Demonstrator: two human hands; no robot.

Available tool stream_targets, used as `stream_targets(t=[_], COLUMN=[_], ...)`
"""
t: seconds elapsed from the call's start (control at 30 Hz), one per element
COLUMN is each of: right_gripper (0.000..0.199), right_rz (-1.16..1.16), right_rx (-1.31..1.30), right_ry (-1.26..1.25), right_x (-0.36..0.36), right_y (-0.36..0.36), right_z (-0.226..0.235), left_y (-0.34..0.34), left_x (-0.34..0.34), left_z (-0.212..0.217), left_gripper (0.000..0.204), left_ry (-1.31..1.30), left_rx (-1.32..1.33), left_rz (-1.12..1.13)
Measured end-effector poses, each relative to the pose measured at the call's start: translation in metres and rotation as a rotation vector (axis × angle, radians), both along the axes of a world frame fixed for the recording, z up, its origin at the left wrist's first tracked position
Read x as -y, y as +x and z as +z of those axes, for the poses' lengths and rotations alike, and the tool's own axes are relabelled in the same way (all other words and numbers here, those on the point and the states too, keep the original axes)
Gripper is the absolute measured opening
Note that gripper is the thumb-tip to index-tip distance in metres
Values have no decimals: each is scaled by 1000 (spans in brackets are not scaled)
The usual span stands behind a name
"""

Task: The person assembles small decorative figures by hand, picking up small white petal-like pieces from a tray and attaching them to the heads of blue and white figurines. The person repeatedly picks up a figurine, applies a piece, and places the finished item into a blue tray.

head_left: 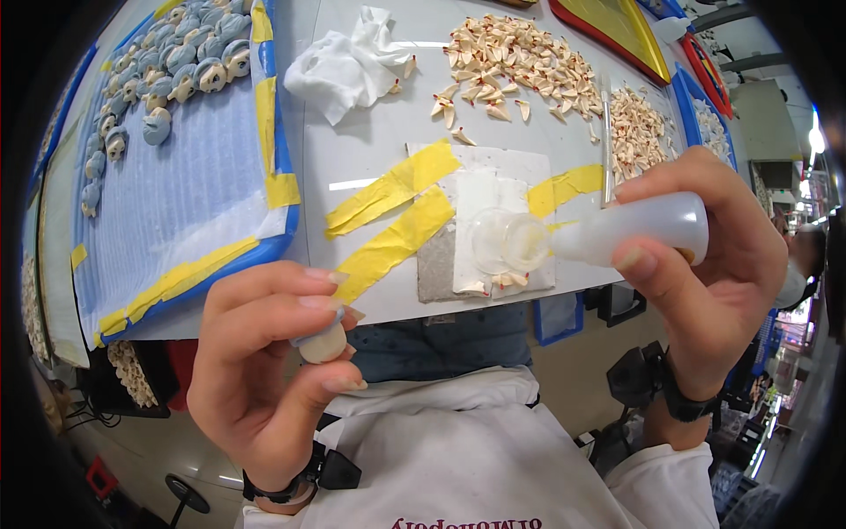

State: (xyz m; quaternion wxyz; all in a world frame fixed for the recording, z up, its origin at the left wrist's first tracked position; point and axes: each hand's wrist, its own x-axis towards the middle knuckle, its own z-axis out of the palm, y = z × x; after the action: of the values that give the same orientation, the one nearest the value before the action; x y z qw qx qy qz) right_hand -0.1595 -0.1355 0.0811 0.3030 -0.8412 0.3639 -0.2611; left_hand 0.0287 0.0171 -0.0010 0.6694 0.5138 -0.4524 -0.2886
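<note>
Between the thumb and fingers of my left hand (251, 361), near the table's front edge, is a small doll head (324, 344) with a blue-grey part and a pale round side. My right hand (727, 256) is wrapped round a translucent white squeeze bottle (648, 229), tipped on its side with its narrow end to the left. That end points toward a small clear plastic cup (515, 242), which stands on a white and grey pad (434, 269). A few small cream pieces with red tips (509, 280) lie by the cup.
Yellow tape (397, 242) crosses the table beside the pad. At the left, a blue tray (286, 234) with pale lining bears several blue-haired doll heads (189, 53). A crumpled white cloth (348, 70) and a heap of cream pieces (520, 62) lie farther back. A gold-and-red tray (617, 40) stands at the back right.
</note>
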Motion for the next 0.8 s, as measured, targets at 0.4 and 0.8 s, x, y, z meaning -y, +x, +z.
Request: stream_targets(t=[0.4, 0.8], right_gripper=[35, 40], right_rz=[-120, 345], right_rx=[368, 33], right_ry=[595, -159], right_x=[23, 141], right_y=[-5, 126], right_z=[-3, -32], left_y=[1, 11], left_x=[-4, -13], left_z=[2, 21], left_gripper=[33, 35], left_ry=[88, 130], left_rx=[-32, -19], left_rz=[25, 113])
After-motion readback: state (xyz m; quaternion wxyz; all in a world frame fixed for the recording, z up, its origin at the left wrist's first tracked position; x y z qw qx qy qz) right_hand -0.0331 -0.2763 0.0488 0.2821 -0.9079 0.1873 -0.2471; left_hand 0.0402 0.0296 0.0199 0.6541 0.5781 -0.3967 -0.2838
